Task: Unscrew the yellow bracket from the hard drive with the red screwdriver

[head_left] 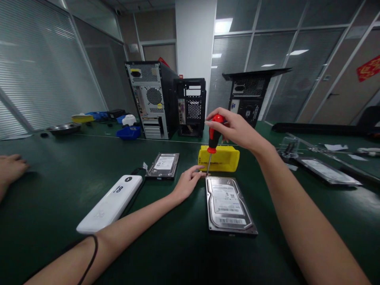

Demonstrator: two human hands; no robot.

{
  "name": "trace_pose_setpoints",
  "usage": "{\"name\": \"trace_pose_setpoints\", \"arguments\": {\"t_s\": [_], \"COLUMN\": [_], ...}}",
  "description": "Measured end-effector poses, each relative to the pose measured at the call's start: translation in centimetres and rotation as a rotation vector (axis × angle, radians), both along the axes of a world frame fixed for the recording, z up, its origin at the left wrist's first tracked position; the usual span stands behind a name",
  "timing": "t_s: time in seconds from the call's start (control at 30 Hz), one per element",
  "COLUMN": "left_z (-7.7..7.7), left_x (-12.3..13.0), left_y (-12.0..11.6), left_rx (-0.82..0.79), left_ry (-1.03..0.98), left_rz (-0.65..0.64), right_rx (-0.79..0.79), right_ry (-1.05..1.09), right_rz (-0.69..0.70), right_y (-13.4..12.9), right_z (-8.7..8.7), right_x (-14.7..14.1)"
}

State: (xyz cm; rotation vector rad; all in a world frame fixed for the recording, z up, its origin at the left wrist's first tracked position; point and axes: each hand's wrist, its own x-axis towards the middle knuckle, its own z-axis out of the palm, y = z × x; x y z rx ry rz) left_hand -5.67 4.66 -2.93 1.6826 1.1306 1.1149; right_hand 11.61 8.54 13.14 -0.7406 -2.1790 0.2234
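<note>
A red and black screwdriver [215, 136] stands nearly upright in my right hand [234, 126], whose fingers close round the top of its handle. Its tip meets the far left corner of a silver hard drive [227, 204] lying flat, label up. Beside that corner is my left hand [187, 183], fingers stretched towards the tip; whether they touch the drive I cannot tell. A yellow plastic bin [228, 159] sits just behind the drive, partly behind the screwdriver. To the left of my left hand lies a second hard drive [164, 165].
A white power bank [111, 204] marked 18 lies left, its cable by my left forearm. Computer cases [154, 99] stand at the back. A blue bin [128, 133] is back left, another hard drive [328, 171] right. Another person's hand [12, 170] rests at the left edge.
</note>
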Motion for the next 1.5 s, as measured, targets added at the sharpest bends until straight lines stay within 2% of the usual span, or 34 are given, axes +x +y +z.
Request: {"name": "trace_pose_setpoints", "arguments": {"t_s": [0.13,0.2,0.53,0.77,0.87,0.97,1.17,1.4,1.5], "left_z": [0.0,0.1,0.3,0.3,0.4,0.4,0.2,0.2,0.0], "left_x": [0.0,0.0,0.0,0.0,0.0,0.0,-0.1,-0.1,-0.1], "left_y": [0.0,0.0,-0.2,-0.1,-0.2,-0.2,-0.2,-0.1,0.1], "left_rx": [0.004,0.007,0.002,-0.009,-0.01,-0.01,-0.011,0.004,0.011], "left_ry": [0.005,0.012,0.036,0.045,0.052,0.059,0.047,0.043,0.046], "left_rz": [0.002,0.004,0.023,0.028,0.028,0.033,0.02,-0.028,-0.051], "right_rx": [0.168,0.147,-0.25,-0.501,-0.617,-0.593,-0.391,-0.374,-0.445], "right_ry": [-0.021,-0.015,0.238,0.496,0.509,0.43,0.413,0.344,0.388], "right_rz": [-0.156,-0.168,0.32,0.504,0.567,0.545,0.388,0.449,0.495], "right_y": [0.1,0.1,0.7,1.4,1.7,1.8,1.5,1.3,1.6], "right_z": [-0.4,-0.5,-0.5,-1.3,-1.3,-1.3,-1.4,-1.2,-1.4], "right_x": [-0.5,-0.7,-0.3,-0.8,-0.4,0.3,-0.2,-0.8,-0.7]}}
